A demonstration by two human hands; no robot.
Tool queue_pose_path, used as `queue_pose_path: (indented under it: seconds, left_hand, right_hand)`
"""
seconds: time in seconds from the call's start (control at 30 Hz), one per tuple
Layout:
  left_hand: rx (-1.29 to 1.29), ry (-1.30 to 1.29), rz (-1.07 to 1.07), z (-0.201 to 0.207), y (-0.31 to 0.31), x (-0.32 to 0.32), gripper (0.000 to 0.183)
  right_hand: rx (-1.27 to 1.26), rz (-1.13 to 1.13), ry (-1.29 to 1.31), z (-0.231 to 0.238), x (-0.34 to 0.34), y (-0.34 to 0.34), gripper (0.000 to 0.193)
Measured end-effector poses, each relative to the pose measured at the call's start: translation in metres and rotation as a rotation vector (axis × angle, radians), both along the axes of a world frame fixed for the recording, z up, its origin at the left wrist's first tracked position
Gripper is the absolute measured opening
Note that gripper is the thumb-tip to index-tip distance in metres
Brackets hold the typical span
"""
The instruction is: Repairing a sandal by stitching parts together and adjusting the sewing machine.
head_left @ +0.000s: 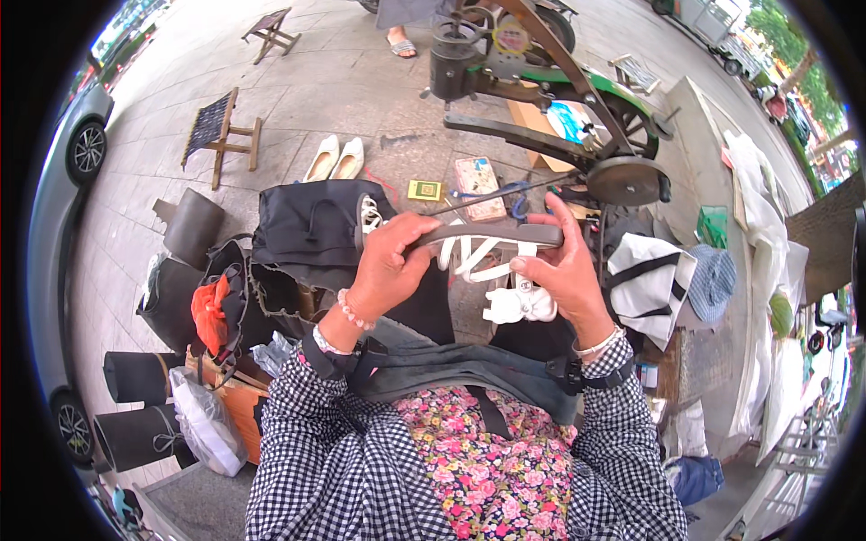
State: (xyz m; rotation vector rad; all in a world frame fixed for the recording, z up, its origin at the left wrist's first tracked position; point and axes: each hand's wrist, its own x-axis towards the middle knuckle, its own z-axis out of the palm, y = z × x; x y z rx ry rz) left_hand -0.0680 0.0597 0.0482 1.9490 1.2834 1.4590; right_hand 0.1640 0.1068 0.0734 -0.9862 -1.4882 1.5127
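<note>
Head view: the left hand [392, 257] and right hand [570, 269] each have a closed grip on a strappy white sandal with a grey-brown sole [487, 233], held sole uppermost between them. The step in hand looks like checking it; the next move probably calls for steady support at both ends. Outdoors, pale grey stone paving [311, 95] carries a dark metal machine with a round wheel [622, 180] and a wooden-legged folding stool [212, 126].

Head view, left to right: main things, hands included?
Silver car, black-seated folding stool, white slip-on shoes, left hand, white-strapped sandal, right hand, black-strapped bag, blue bucket hat.
</note>
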Motion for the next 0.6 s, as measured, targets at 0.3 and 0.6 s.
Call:
queue_pose_path:
  seconds: [0.3, 0.6]
  left_hand:
    - [-0.340, -0.344, -0.053, -0.019, 0.013, 0.020, 0.024]
    - [-0.499, -0.613, -0.285, -0.013, 0.021, 0.024, 0.028]
  right_hand:
    - [-0.132, -0.204, 0.035, -0.028, 0.016, -0.022, 0.033]
    - [-0.313, 0.143, 0.038, -0.039, 0.024, -0.029, 0.037]
